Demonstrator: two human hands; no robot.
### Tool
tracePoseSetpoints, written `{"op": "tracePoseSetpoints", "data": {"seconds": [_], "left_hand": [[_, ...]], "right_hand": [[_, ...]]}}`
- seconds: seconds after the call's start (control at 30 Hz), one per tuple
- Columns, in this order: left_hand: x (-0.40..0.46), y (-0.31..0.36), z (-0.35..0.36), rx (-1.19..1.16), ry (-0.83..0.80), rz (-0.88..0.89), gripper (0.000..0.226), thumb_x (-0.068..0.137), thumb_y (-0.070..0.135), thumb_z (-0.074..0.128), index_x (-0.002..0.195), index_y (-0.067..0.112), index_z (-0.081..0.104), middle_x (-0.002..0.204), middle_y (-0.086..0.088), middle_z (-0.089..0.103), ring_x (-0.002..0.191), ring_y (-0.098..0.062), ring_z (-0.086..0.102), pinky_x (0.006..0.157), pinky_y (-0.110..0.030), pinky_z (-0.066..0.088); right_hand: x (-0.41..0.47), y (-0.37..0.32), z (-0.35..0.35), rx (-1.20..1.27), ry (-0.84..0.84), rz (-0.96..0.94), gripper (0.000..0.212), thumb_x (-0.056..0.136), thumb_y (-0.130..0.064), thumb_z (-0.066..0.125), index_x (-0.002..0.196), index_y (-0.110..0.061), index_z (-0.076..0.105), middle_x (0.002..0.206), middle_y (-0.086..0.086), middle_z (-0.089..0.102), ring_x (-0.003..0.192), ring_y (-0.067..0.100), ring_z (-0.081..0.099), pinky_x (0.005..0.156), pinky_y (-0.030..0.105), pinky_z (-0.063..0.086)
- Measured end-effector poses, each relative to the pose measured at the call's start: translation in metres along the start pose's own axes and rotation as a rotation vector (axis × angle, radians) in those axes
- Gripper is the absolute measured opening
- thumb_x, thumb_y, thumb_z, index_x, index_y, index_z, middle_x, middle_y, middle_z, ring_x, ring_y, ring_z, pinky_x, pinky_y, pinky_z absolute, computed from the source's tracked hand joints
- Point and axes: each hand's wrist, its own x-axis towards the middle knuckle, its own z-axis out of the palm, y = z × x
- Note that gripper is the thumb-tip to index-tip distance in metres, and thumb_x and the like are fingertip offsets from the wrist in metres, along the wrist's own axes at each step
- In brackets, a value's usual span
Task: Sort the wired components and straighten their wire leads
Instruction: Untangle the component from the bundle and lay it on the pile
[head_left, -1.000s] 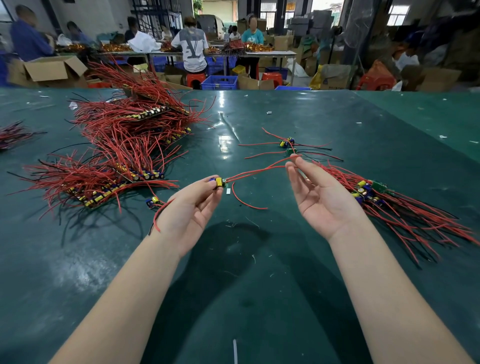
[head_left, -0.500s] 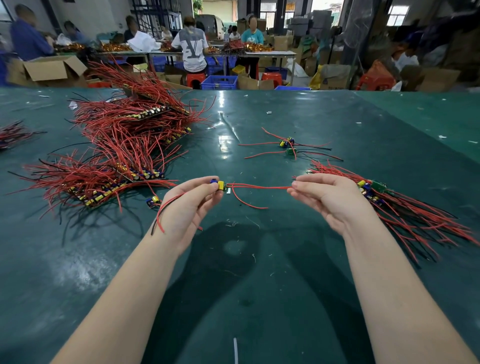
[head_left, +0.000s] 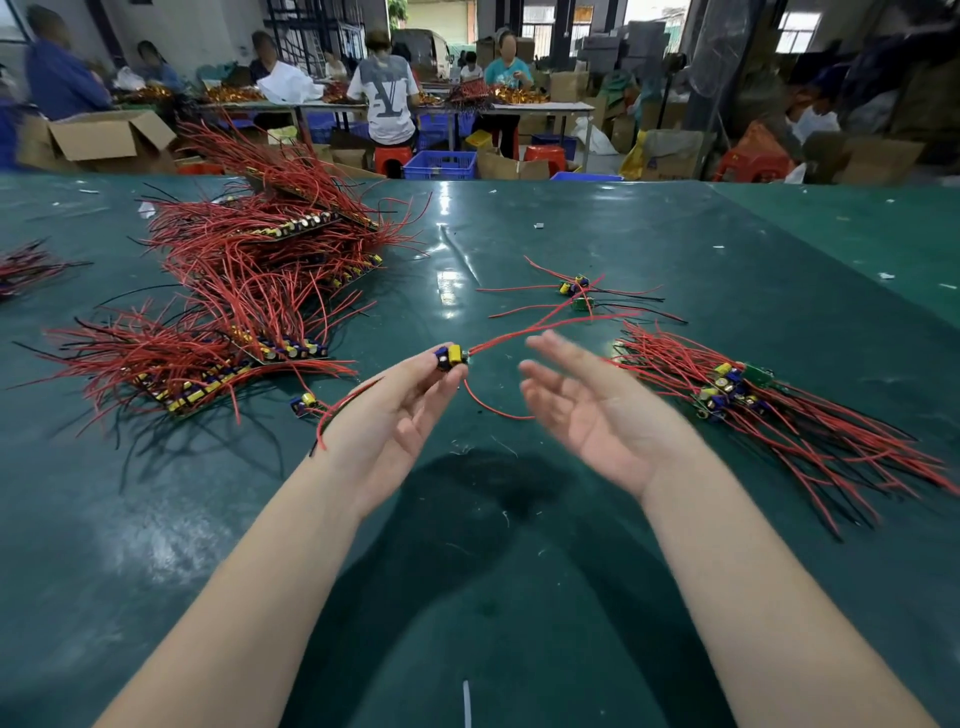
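Dark green matted surface (head_left: 519, 571): I note my left hand (head_left: 395, 415) pinching the small yellow-and-blue wired component (head_left: 451, 357), right hand (head_left: 597, 410) grip now wide, red lead (head_left: 519, 332) released, one straightening pull apparently done.

desk: dark green top (head_left: 675, 249), glossy with glare
far tables: people (head_left: 387, 98) seated on red stools (head_left: 389, 158)
floor: cardboard boxes (head_left: 104, 137), blue crates (head_left: 440, 165)
light: daylight through far windows (head_left: 792, 23)
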Motion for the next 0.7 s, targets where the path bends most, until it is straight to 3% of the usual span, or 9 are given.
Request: {"op": "tracePoseSetpoints", "data": {"seconds": [0.13, 0.23, 0.47, 0.7], "left_hand": [[-0.003, -0.011, 0.001, 0.302, -0.099, 0.059, 0.020, 0.096, 0.006, 0.050, 0.099, 0.008, 0.069, 0.087, 0.000, 0.074, 0.072, -0.007, 0.069, 0.062, -0.013, 0.052], [-0.004, -0.015, 0.000, 0.530, -0.053, 0.120, 0.019, 0.095, 0.010, 0.053, 0.102, 0.016, 0.070, 0.089, 0.007, 0.072, 0.067, -0.004, 0.059, 0.057, -0.012, 0.046], [-0.004, -0.013, -0.001, 0.391, -0.015, 0.193, 0.009, 0.089, 0.002, 0.061, 0.090, 0.004, 0.070, 0.079, -0.001, 0.073, 0.072, -0.008, 0.066, 0.070, -0.016, 0.054], [-0.001, -0.017, -0.004, 0.596, -0.006, 0.286, 0.009, 0.086, 0.002, 0.067, 0.093, 0.000, 0.072, 0.087, -0.014, 0.074, 0.078, -0.016, 0.070, 0.074, -0.022, 0.056]], "right_hand": [[0.002, 0.024, 0.014, -0.180, -0.083, -0.062, 0.022, 0.077, -0.023, 0.072, 0.096, -0.013, 0.073, 0.084, 0.005, 0.072, 0.066, 0.014, 0.068, 0.063, 0.022, 0.057], [0.004, 0.029, 0.011, -0.210, -0.002, -0.126, 0.009, 0.087, -0.008, 0.067, 0.093, -0.010, 0.073, 0.083, 0.004, 0.074, 0.061, 0.014, 0.067, 0.060, 0.020, 0.055], [0.005, 0.028, 0.012, -0.066, -0.031, -0.137, 0.011, 0.088, 0.004, 0.060, 0.089, 0.000, 0.070, 0.083, 0.012, 0.074, 0.071, 0.019, 0.072, 0.063, 0.021, 0.057], [0.006, 0.033, 0.013, -0.077, 0.006, -0.169, 0.009, 0.078, 0.005, 0.069, 0.080, -0.004, 0.072, 0.078, 0.009, 0.074, 0.069, 0.016, 0.071, 0.065, 0.019, 0.056]]}}
